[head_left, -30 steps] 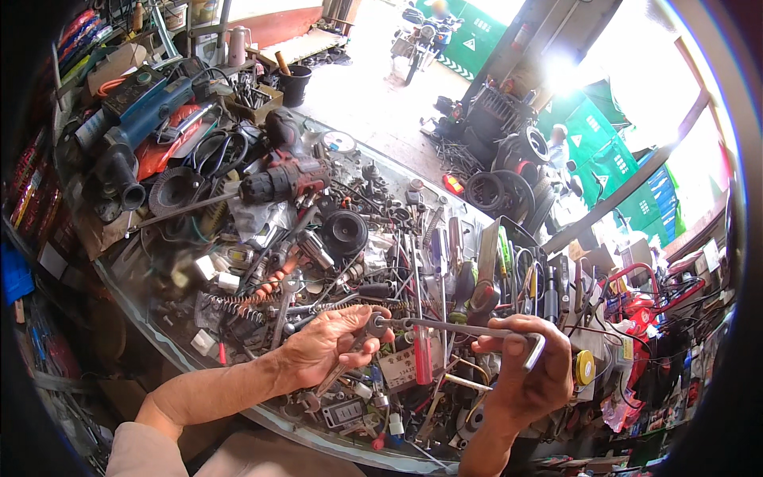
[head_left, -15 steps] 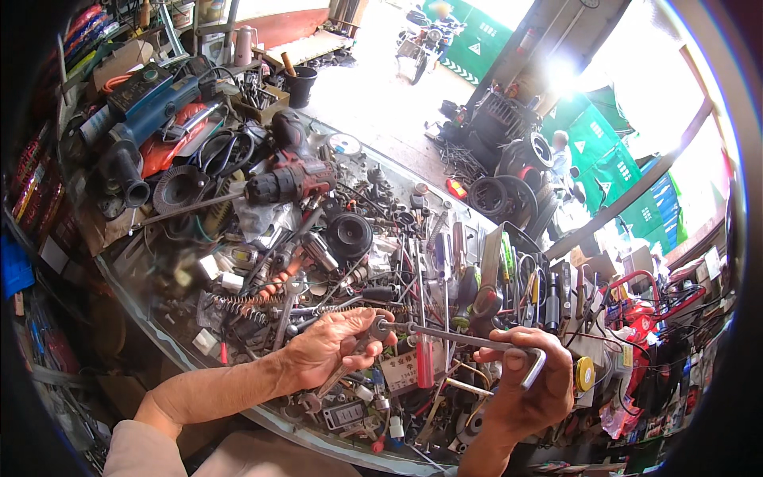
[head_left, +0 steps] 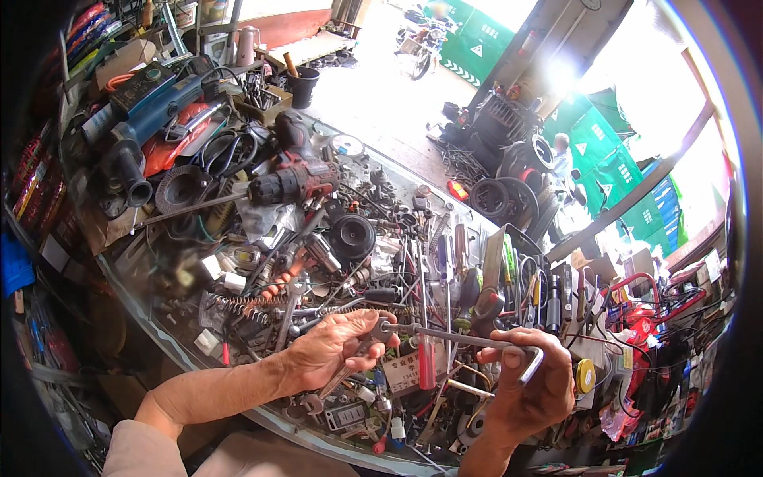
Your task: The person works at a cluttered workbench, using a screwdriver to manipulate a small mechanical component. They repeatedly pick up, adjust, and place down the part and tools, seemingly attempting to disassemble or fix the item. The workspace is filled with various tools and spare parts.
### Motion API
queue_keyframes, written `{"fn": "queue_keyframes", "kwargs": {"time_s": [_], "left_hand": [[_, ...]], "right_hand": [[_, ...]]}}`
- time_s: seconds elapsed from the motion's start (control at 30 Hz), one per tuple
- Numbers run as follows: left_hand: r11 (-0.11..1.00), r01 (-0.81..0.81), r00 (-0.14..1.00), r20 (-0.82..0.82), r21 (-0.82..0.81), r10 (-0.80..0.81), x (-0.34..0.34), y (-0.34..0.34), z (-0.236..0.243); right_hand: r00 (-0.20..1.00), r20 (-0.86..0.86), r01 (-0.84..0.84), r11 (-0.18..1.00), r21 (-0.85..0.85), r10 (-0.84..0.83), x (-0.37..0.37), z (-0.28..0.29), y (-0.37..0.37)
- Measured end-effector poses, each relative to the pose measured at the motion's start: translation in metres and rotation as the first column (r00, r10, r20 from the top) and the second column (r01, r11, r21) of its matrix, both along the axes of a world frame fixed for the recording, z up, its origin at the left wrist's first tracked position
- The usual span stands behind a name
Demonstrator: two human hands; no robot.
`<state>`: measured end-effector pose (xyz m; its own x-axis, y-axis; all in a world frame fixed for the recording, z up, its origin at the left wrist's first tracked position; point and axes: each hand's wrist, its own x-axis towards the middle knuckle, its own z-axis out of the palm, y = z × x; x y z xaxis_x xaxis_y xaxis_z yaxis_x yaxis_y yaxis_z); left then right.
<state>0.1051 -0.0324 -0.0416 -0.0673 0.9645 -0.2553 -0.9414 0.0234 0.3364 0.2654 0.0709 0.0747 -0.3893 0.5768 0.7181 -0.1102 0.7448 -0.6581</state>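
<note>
A metal spanner (head_left: 337,380) is gripped in my left hand (head_left: 334,343), with its round head (head_left: 384,325) showing past my thumb and forefinger. My right hand (head_left: 531,389) is closed around the bent end of an L-shaped hex key (head_left: 457,337). The key's long arm reaches leftward, and its tip meets a small metal piece at the spanner's head. Whether this piece is a bolt or a socket, I cannot tell. Both tools are held above the cluttered glass-topped bench, and my fingers hide part of the spanner's handle.
A red and black cordless drill (head_left: 296,181) and a blue angle grinder (head_left: 151,119) lie at the left back. Coil springs (head_left: 246,304), screwdrivers (head_left: 461,246) and loose parts crowd the bench. A red-handled screwdriver (head_left: 427,364) lies just beyond my hands. Tyres (head_left: 509,199) are stacked behind.
Both hands keep their grip on the tools, with hardly any movement. The whole view has shifted very slightly.
</note>
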Motion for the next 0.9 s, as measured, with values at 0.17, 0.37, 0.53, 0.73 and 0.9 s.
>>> {"fn": "queue_keyframes", "kwargs": {"time_s": [0.17, 0.37, 0.53, 0.73, 0.9], "left_hand": [[0.999, -0.002, 0.998, -0.056, -0.034, 0.000, 0.002, 0.001, 0.001], [1.000, 0.025, 0.997, -0.075, -0.006, -0.025, 0.004, 0.000, 0.000], [1.000, 0.027, 0.998, -0.052, -0.005, -0.027, 0.004, 0.001, -0.002], [1.000, 0.007, 0.999, -0.043, 0.007, -0.007, 0.003, 0.001, -0.005], [1.000, -0.012, 0.999, -0.037, -0.018, 0.011, 0.002, -0.001, -0.006]], "right_hand": [[0.997, 0.007, -0.082, 0.994, -0.068, 0.083, 0.003, 0.004, 0.007], [0.976, 0.136, -0.172, 0.985, -0.004, 0.171, 0.018, 0.009, 0.022], [0.992, 0.097, -0.080, 0.996, -0.035, 0.083, 0.013, 0.018, 0.014], [0.943, 0.332, -0.145, 0.922, 0.359, 0.019, 0.002, 0.047, 0.021], [0.823, 0.568, -0.351, 0.792, 0.499, 0.007, -0.018, 0.088, 0.022]]}}
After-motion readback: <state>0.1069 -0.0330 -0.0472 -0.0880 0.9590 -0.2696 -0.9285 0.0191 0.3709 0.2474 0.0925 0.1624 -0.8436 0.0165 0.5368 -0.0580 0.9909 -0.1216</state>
